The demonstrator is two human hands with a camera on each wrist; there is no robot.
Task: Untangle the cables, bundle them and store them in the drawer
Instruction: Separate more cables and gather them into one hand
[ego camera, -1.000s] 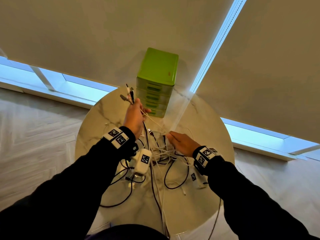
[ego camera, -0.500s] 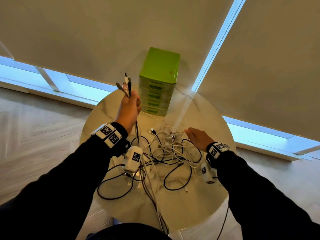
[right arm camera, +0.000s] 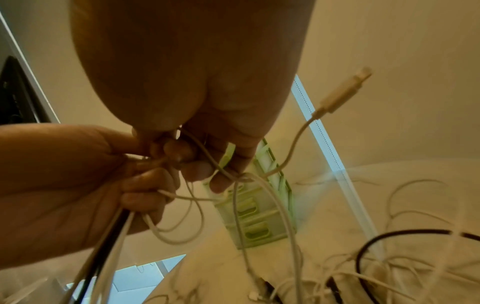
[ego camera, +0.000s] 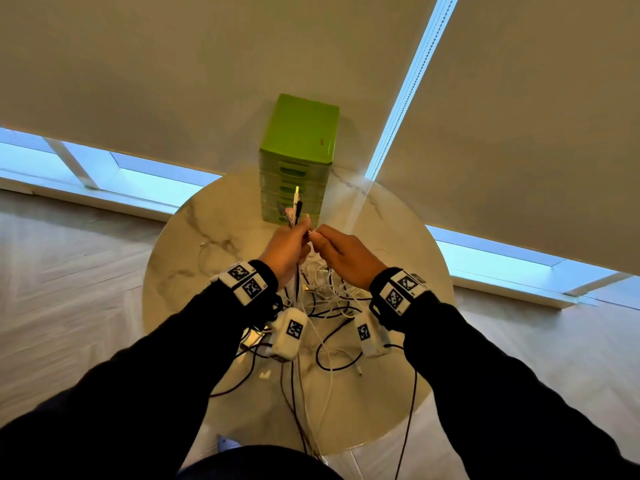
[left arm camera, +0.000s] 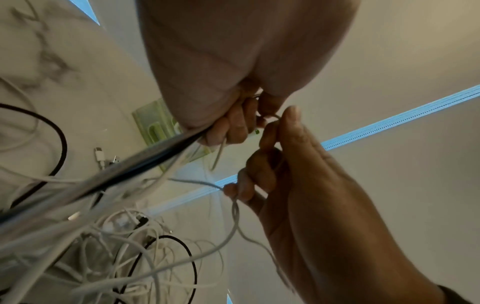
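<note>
My left hand [ego camera: 300, 233] is raised over the table and grips a bunch of black and white cable ends [ego camera: 296, 206] that stick up from the fist. My right hand [ego camera: 317, 237] is right beside it and pinches a thin white cable [left arm camera: 235, 214] between thumb and fingers. In the right wrist view that white cable's plug [right arm camera: 345, 92] sticks up to the right of the fingers. The gripped cables [left arm camera: 135, 164] hang down into a tangle of cables [ego camera: 325, 299] on the table. The green drawer unit [ego camera: 299, 143] stands behind, all drawers closed.
The round marble table [ego camera: 194, 237] stands against roller blinds. One white cable [ego camera: 207, 251] lies loose at its left. Several cables hang over the near edge [ego camera: 304, 431]. Wooden floor surrounds the table.
My left hand came down and right, towards the drawer unit's front. My right hand left the table, picked up a thin white cable and rose to meet the left hand.
</note>
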